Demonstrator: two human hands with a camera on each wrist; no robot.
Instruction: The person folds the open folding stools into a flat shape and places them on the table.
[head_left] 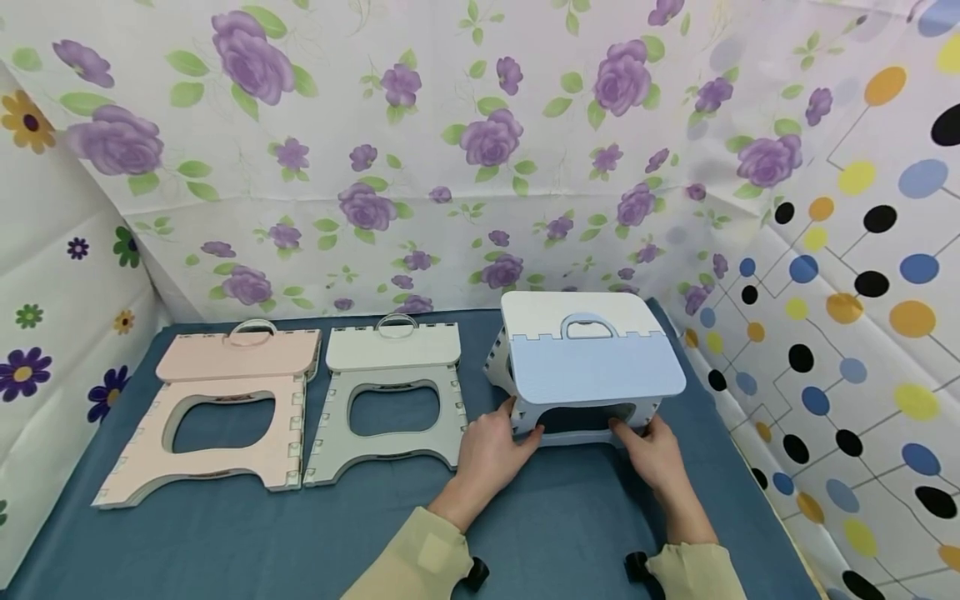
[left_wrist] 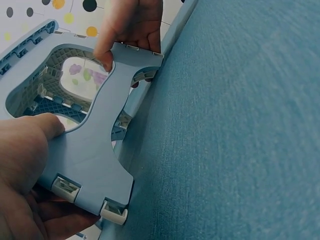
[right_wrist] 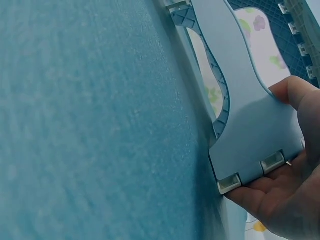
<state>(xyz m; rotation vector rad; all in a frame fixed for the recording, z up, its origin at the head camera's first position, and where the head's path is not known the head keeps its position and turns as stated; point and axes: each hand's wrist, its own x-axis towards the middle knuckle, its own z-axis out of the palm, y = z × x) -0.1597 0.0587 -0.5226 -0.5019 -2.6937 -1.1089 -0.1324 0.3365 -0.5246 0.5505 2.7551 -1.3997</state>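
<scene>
A blue and white folding step stool (head_left: 600, 367) stands unfolded at the right of the table, its hinged top flat and its loop handle lying in the middle. My left hand (head_left: 487, 446) grips the left side of the front leg panel (left_wrist: 100, 145), thumb at the oval cutout and fingers round the outer edge. On the other side of that panel, my right hand (head_left: 652, 450) holds the edge the same way. The right wrist view shows that thumb (right_wrist: 290, 90) on the cutout's rim and the fingers beneath the hinge slots.
A folded pink stool (head_left: 232, 358) and a folded grey-green stool (head_left: 393, 346) lie side by side to the left on the blue tablecloth (head_left: 360, 542). Floral sheeting (head_left: 427, 158) hangs behind, and a dotted sheet (head_left: 862, 333) borders the right side.
</scene>
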